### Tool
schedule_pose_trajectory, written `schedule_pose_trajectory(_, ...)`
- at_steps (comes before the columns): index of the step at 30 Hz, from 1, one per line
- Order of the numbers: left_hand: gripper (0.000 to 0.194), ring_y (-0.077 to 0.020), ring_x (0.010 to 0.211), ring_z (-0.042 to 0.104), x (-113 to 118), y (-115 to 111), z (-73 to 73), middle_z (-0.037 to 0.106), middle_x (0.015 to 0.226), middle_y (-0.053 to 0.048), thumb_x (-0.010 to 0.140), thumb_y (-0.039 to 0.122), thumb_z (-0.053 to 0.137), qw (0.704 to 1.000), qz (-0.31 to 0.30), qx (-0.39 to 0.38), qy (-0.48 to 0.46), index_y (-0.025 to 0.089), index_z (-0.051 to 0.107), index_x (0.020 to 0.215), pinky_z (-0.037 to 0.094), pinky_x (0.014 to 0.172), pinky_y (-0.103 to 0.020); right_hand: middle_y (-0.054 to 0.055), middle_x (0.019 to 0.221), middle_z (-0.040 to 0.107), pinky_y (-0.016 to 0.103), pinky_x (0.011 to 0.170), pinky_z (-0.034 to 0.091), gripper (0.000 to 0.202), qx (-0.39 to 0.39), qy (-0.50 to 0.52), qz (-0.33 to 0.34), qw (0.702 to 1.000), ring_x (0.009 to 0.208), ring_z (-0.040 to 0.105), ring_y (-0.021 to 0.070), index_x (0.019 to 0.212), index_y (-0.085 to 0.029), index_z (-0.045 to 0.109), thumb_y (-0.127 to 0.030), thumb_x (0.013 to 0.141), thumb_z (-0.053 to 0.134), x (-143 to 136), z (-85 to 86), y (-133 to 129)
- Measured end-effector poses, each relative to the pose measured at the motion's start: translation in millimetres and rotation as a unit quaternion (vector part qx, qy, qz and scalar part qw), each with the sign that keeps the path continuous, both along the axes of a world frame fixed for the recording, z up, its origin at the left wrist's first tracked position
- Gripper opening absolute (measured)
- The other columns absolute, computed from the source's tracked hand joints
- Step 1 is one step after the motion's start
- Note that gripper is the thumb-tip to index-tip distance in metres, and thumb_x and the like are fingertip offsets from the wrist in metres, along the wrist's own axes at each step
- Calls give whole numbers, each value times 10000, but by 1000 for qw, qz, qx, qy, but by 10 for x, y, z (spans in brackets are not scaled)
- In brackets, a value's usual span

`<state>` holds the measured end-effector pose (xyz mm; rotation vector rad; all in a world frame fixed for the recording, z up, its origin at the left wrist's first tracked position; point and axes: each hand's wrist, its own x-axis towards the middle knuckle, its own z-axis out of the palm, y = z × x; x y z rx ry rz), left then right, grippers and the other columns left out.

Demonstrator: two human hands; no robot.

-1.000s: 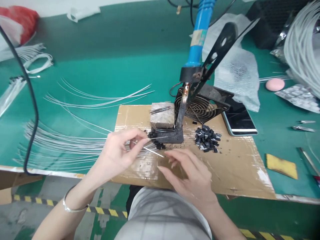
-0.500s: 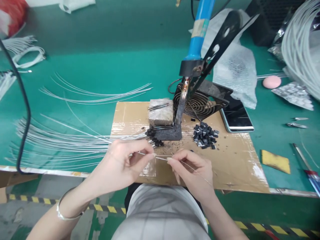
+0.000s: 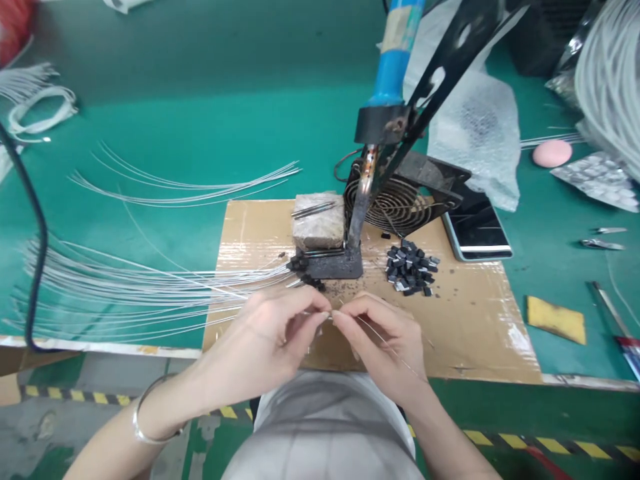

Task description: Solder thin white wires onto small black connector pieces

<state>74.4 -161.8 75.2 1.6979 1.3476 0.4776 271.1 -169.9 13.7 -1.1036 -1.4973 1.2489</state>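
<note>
My left hand (image 3: 273,337) pinches a thin white wire between thumb and forefinger, just in front of the cardboard sheet (image 3: 470,333). My right hand (image 3: 383,337) faces it, fingertips almost touching, and pinches a thin silvery wire (image 3: 395,352) that trails back over the hand. Just beyond the hands stand a blue-handled soldering iron (image 3: 387,100) in a black stand (image 3: 333,265) and a stone block (image 3: 319,229). A pile of small black parts (image 3: 411,267) lies to the right of the stand.
Several white wires (image 3: 125,287) fan out across the green bench at left, a few more (image 3: 190,190) further back. A small fan (image 3: 395,203), a phone (image 3: 477,227), bubble wrap (image 3: 475,133), a yellow sponge (image 3: 555,319) and a pink object (image 3: 551,153) lie at right.
My right hand rose from flat on the cardboard and took hold of a thin wire. Both hands drew together toward me until their fingertips nearly met.
</note>
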Motion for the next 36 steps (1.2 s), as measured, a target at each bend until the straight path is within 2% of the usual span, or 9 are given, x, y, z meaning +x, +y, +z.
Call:
schedule_pose_trajectory(2, 195, -115, 600, 522, 61, 15, -29, 653, 687, 21, 1006, 218, 542, 1000, 12, -9, -27, 192, 694, 886, 380, 549, -225, -52, 673, 587, 205, 515, 378, 234, -25, 7, -1, 1000, 552, 495, 69, 780, -209, 687, -231, 1013, 688, 2, -12, -5)
schedule_pose_trajectory(6, 154, -105, 592, 494, 129, 125, -110, 605, 667, 27, 917, 244, 626, 988, 67, -83, -114, 179, 652, 780, 365, 528, -214, -28, 711, 641, 203, 495, 450, 280, -107, 72, -22, 991, 519, 550, 71, 823, -209, 756, -350, 1045, 662, 4, -55, -26)
schedule_pose_trajectory(9, 159, -100, 565, 471, 144, 195, -172, 590, 638, 25, 850, 283, 672, 977, 116, -118, -132, 168, 657, 741, 349, 520, -218, 44, 787, 735, 253, 539, 579, 513, -166, 183, -57, 967, 617, 683, 142, 931, -203, 833, -561, 1086, 500, 15, -86, -26)
schedule_pose_trajectory(11, 171, -98, 558, 471, 145, 212, -196, 590, 622, 25, 833, 296, 687, 973, 139, -124, -134, 165, 663, 727, 351, 524, -217, 78, 793, 761, 279, 545, 614, 639, -191, 222, -79, 953, 657, 720, 175, 943, -192, 858, -630, 1089, 416, 20, -88, -22)
schedule_pose_trajectory(13, 159, -97, 559, 482, 144, 212, -203, 601, 620, 22, 824, 285, 698, 971, 152, -121, -142, 163, 672, 723, 361, 530, -214, 67, 761, 760, 261, 527, 612, 565, -202, 207, -101, 952, 616, 710, 158, 909, -198, 868, -585, 1081, 494, 9, -71, -18)
schedule_pose_trajectory(16, 131, -102, 571, 514, 144, 200, -197, 628, 630, 13, 819, 261, 711, 967, 164, -112, -158, 163, 687, 735, 385, 540, -214, 35, 786, 775, 235, 531, 624, 263, -203, 174, -107, 958, 574, 704, 126, 927, -231, 875, -424, 1006, 714, -42, -29, -16)
schedule_pose_trajectory(19, 125, -108, 552, 521, 149, 187, -190, 639, 615, 7, 821, 259, 724, 967, 172, -103, -155, 166, 699, 740, 376, 525, -222, 23, 808, 803, 249, 558, 660, 96, -214, 198, -105, 951, 593, 732, 136, 942, -260, 879, -332, 928, 817, -102, -10, -12)
schedule_pose_trajectory(25, 127, -100, 500, 482, 153, 152, -187, 658, 611, 4, 839, 247, 722, 970, 180, -77, -143, 170, 700, 740, 317, 489, -236, 27, 757, 825, 239, 557, 670, 61, -256, 270, -82, 925, 597, 753, 146, 910, -268, 887, -315, 891, 854, -132, -37, 30)
schedule_pose_trajectory(36, 126, -108, 503, 468, 190, 98, -219, 650, 633, 1, 871, 262, 696, 969, 187, -81, -139, 176, 676, 782, 288, 483, -252, 36, 730, 810, 259, 526, 656, 131, -298, 282, -81, 908, 580, 734, 154, 882, -228, 875, -352, 844, 892, -146, -72, 11)
